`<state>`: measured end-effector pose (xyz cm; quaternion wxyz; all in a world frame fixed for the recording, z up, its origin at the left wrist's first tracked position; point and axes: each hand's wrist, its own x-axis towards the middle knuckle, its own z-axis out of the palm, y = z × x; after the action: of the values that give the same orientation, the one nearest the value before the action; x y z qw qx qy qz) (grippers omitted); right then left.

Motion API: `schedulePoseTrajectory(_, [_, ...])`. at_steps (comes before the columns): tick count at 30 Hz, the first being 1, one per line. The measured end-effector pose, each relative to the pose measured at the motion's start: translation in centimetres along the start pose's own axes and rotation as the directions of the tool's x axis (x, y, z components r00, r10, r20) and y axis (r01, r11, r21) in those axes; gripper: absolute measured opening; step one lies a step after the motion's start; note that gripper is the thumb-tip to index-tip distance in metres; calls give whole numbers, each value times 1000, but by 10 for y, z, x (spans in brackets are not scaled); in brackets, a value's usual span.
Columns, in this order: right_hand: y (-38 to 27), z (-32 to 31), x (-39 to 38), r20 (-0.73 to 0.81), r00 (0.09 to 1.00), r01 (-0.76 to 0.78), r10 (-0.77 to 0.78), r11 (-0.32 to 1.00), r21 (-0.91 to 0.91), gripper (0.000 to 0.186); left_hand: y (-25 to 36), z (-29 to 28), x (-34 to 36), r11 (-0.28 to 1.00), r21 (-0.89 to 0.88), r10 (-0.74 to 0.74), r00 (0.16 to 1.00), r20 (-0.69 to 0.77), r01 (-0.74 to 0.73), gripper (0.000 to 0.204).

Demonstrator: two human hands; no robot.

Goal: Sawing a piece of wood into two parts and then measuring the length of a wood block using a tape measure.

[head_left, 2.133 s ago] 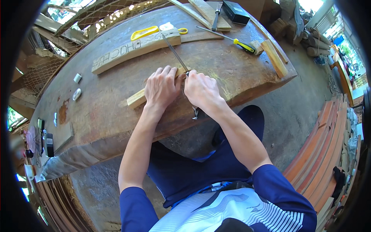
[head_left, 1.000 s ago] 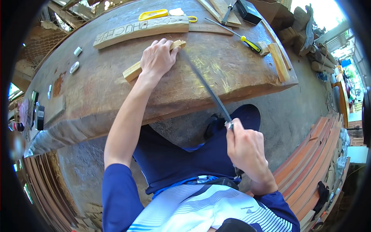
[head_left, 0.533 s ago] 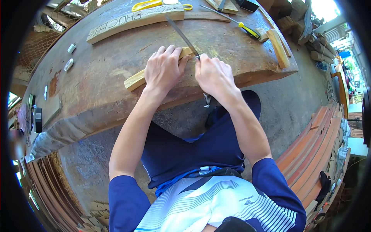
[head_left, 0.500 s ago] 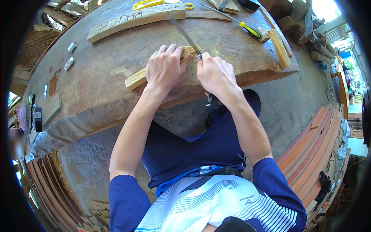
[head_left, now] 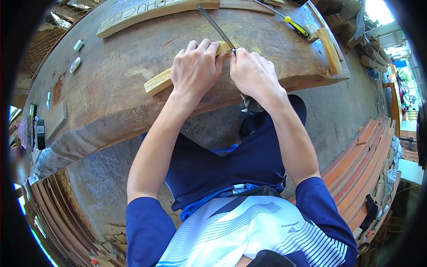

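Note:
A pale, squared wooden stick (head_left: 159, 82) lies slantwise near the front edge of the thick wooden workbench (head_left: 115, 84). My left hand (head_left: 195, 66) is wrapped over its middle and presses it down. The stick's far end shows just past my left thumb. My right hand (head_left: 253, 71) is closed round the near end of a long, narrow metal file (head_left: 216, 29). The file crosses the stick's far end, its tip pointing away and left. My right fingers hide its grip.
Behind my hands lies a thick marked board (head_left: 147, 17). To the right are a yellow-handled screwdriver (head_left: 297, 26) and an upright-looking wooden block (head_left: 329, 51). At left lie a small white roll (head_left: 75, 65) and a black box (head_left: 40, 134). Stacked reddish planks (head_left: 351, 173) stand at right.
The view has tilted slightly, so the bench sits higher in the picture. Both hands keep their grips, and the file still crosses the stick's far end.

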<state>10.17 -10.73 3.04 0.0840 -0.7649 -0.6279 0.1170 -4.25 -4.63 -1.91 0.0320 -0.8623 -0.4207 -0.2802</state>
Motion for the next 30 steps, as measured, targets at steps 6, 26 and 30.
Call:
schedulePoseTrajectory(6, [6,-5,-32,2,1000,-3,3,1000,-7,33,-2,-1,10,1000,-2,-18,999,35,18,36])
schedulePoseTrajectory(26, [14,-5,-25,-95,995,0,8,997,80,35,-2,-2,11,1000,-25,-17,1000,1,17,36])
schedulePoseTrajectory(30, [6,-1,-4,-89,996,30,-24,997,68,36,-5,-4,12,999,-30,-18,1000,-14,17,35])
